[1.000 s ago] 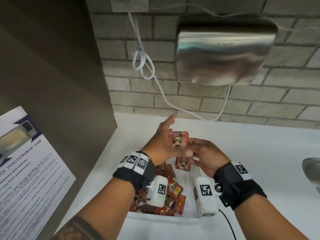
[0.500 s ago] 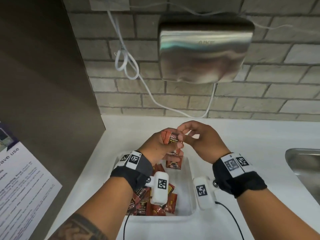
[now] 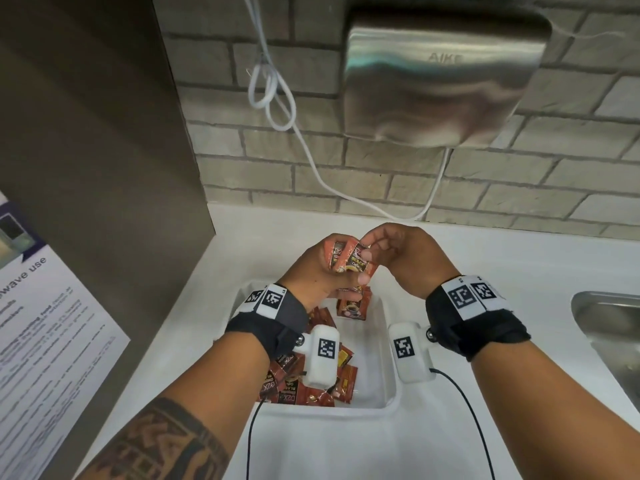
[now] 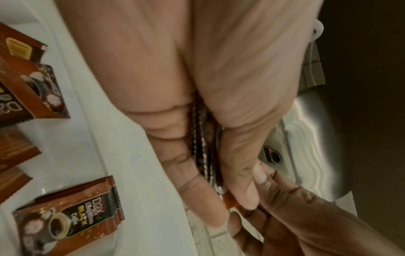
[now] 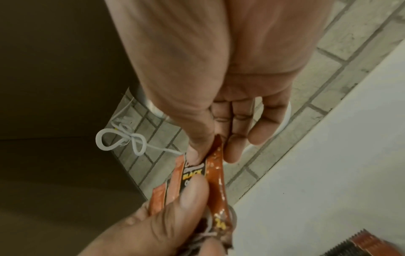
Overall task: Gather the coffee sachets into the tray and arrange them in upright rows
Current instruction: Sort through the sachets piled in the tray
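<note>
My left hand (image 3: 332, 268) grips a small stack of brown-and-orange coffee sachets (image 3: 349, 259) above the far end of the white tray (image 3: 389, 386). The right hand (image 3: 375, 244) pinches the top edge of the front sachet (image 5: 215, 166) between thumb and forefinger. The left wrist view shows the stack's crimped edges (image 4: 206, 152) squeezed between thumb and fingers. Loose sachets (image 3: 308, 386) lie jumbled in the tray's near left part. One sachet (image 3: 353, 306) stands upright at the tray's far end.
A steel hand dryer (image 3: 440, 74) hangs on the brick wall above, its white cord (image 3: 277, 98) looped to the left. A steel sink (image 3: 609, 341) is at the right. A brown cabinet side (image 3: 97, 150) with a paper notice (image 3: 45, 334) stands at the left.
Both hands came closer together over the tray. The left hand's fingers closed round the sachets, and the right hand shifted from below them to pinching the top edge.
</note>
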Demonstrator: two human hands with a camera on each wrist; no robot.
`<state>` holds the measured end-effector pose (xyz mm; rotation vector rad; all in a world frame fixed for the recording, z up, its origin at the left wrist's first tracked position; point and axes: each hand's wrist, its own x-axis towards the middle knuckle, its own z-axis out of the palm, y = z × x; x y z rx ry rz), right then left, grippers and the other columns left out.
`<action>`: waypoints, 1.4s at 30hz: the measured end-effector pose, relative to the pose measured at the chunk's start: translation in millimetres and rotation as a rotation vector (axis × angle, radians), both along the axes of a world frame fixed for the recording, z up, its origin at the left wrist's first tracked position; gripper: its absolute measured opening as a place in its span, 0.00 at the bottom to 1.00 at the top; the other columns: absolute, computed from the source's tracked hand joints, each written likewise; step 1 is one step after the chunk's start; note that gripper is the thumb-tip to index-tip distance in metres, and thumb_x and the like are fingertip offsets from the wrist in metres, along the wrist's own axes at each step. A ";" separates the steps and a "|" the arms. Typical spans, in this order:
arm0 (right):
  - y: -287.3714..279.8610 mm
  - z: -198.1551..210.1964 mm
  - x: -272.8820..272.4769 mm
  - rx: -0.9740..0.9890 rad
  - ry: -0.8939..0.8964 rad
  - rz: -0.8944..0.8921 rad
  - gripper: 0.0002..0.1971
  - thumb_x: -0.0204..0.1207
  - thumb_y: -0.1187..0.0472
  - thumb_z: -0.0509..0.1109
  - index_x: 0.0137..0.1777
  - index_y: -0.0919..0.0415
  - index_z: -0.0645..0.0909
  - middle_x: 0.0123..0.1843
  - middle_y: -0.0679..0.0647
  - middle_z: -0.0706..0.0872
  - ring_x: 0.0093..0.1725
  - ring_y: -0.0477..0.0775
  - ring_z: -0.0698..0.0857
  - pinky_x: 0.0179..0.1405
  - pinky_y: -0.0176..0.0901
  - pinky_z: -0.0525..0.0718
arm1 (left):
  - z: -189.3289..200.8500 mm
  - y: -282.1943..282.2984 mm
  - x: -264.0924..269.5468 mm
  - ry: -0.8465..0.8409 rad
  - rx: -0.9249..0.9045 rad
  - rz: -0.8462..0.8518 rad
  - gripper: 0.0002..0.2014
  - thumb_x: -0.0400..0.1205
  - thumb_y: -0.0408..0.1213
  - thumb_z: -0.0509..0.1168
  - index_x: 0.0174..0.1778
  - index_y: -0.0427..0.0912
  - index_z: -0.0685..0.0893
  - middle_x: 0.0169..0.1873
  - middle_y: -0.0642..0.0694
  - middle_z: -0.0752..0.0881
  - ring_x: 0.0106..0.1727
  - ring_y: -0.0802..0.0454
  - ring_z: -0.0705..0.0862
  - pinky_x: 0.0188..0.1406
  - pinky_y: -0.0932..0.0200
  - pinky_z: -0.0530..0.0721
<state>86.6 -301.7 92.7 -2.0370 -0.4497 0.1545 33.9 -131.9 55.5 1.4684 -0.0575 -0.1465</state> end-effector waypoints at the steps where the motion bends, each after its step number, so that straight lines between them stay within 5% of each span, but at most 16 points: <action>1: -0.7 -2.5 2.1 0.007 0.012 -0.012 0.06 0.68 0.49 0.78 0.42 0.47 0.89 0.40 0.56 0.92 0.45 0.67 0.89 0.52 0.65 0.87 | -2.2 0.9 -0.1 0.005 0.016 0.014 0.21 0.77 0.28 0.78 0.63 0.46 0.81 0.52 0.51 0.90 0.53 0.49 0.90 0.45 0.48 0.91; 4: -5.1 -8.2 10.3 -0.025 0.013 -0.064 0.03 0.69 0.58 0.81 0.38 0.50 0.89 0.38 0.53 0.92 0.42 0.59 0.89 0.51 0.59 0.88 | -9.7 10.4 0.7 0.074 0.130 0.080 0.18 0.79 0.33 0.77 0.63 0.44 0.81 0.54 0.41 0.88 0.46 0.45 0.88 0.41 0.50 0.90; 8: -10.0 -20.9 14.4 -0.285 -0.021 -0.040 0.04 0.74 0.60 0.78 0.39 0.52 0.88 0.37 0.45 0.89 0.38 0.44 0.84 0.36 0.28 0.76 | -22.4 24.4 0.9 0.323 0.376 0.124 0.11 0.83 0.28 0.67 0.60 0.43 0.82 0.43 0.40 0.85 0.36 0.46 0.85 0.37 0.51 0.91; 11: -7.2 -37.8 13.1 -0.490 -0.022 0.007 0.03 0.76 0.58 0.75 0.42 0.49 0.88 0.38 0.38 0.82 0.43 0.43 0.81 0.40 0.32 0.74 | -20.5 16.9 -1.4 0.418 0.689 -0.049 0.12 0.82 0.28 0.67 0.61 0.42 0.82 0.33 0.42 0.86 0.24 0.51 0.81 0.20 0.65 0.80; 13: -4.4 -48.7 13.7 -0.568 -0.003 -0.001 0.02 0.77 0.57 0.75 0.45 0.49 0.89 0.38 0.37 0.77 0.46 0.44 0.79 0.45 0.34 0.73 | -18.1 3.0 -1.3 0.397 0.877 -0.250 0.12 0.83 0.32 0.69 0.63 0.38 0.84 0.36 0.40 0.89 0.21 0.56 0.79 0.15 0.70 0.74; 15: -1.3 -56.3 16.2 -0.597 0.033 -0.024 0.03 0.76 0.57 0.75 0.43 0.47 0.88 0.39 0.38 0.76 0.48 0.46 0.81 0.46 0.37 0.75 | -20.1 -13.6 1.2 0.416 0.949 -0.386 0.12 0.85 0.35 0.67 0.62 0.35 0.87 0.48 0.36 0.91 0.29 0.52 0.80 0.17 0.69 0.72; 17: 2.1 -62.1 19.8 -0.631 0.071 -0.045 0.07 0.75 0.58 0.76 0.38 0.44 0.87 0.39 0.40 0.80 0.49 0.48 0.84 0.45 0.38 0.77 | -26.1 -26.2 5.4 0.455 1.008 -0.419 0.10 0.83 0.35 0.69 0.54 0.32 0.88 0.45 0.37 0.87 0.37 0.47 0.79 0.24 0.64 0.71; 19: 5.3 -69.5 24.8 -0.656 0.099 -0.059 0.11 0.73 0.59 0.75 0.33 0.42 0.86 0.40 0.41 0.83 0.51 0.48 0.85 0.46 0.37 0.79 | -31.9 -33.1 10.1 0.503 1.014 -0.386 0.08 0.78 0.36 0.73 0.46 0.34 0.87 0.37 0.43 0.83 0.38 0.46 0.79 0.30 0.62 0.73; 23: 13.5 -82.7 29.2 -0.718 0.106 -0.051 0.16 0.73 0.61 0.74 0.26 0.42 0.84 0.39 0.40 0.87 0.48 0.47 0.87 0.53 0.43 0.87 | -37.4 -36.5 16.8 0.541 1.006 -0.382 0.14 0.77 0.34 0.74 0.58 0.35 0.88 0.43 0.44 0.82 0.43 0.44 0.80 0.31 0.61 0.75; 28: 20.0 -91.7 33.2 -0.718 0.115 -0.022 0.16 0.73 0.64 0.73 0.29 0.42 0.84 0.32 0.35 0.83 0.38 0.42 0.84 0.45 0.37 0.84 | -41.3 -39.0 20.4 0.548 0.984 -0.363 0.15 0.79 0.32 0.72 0.62 0.35 0.88 0.45 0.43 0.83 0.40 0.46 0.80 0.30 0.61 0.76; 31: 18.1 -97.3 35.9 -0.654 0.113 -0.068 0.15 0.70 0.66 0.76 0.30 0.44 0.83 0.37 0.43 0.86 0.41 0.49 0.87 0.45 0.41 0.86 | -43.5 -39.1 21.5 0.562 0.962 -0.347 0.17 0.79 0.31 0.71 0.64 0.35 0.88 0.51 0.42 0.85 0.45 0.45 0.80 0.31 0.60 0.76; 35: 14.5 -96.4 36.4 -0.657 0.097 -0.056 0.15 0.72 0.67 0.74 0.35 0.44 0.79 0.46 0.48 0.83 0.43 0.50 0.85 0.37 0.38 0.81 | -47.7 -38.6 22.9 0.588 0.925 -0.310 0.14 0.79 0.31 0.71 0.60 0.34 0.89 0.39 0.45 0.83 0.40 0.45 0.80 0.29 0.61 0.76; 42: 11.1 -95.0 34.2 -0.657 0.053 -0.042 0.15 0.72 0.68 0.72 0.38 0.44 0.76 0.52 0.49 0.82 0.47 0.51 0.84 0.43 0.39 0.82 | -47.7 -38.9 23.2 0.570 0.937 -0.322 0.10 0.79 0.32 0.71 0.54 0.35 0.90 0.32 0.46 0.81 0.31 0.49 0.77 0.26 0.62 0.74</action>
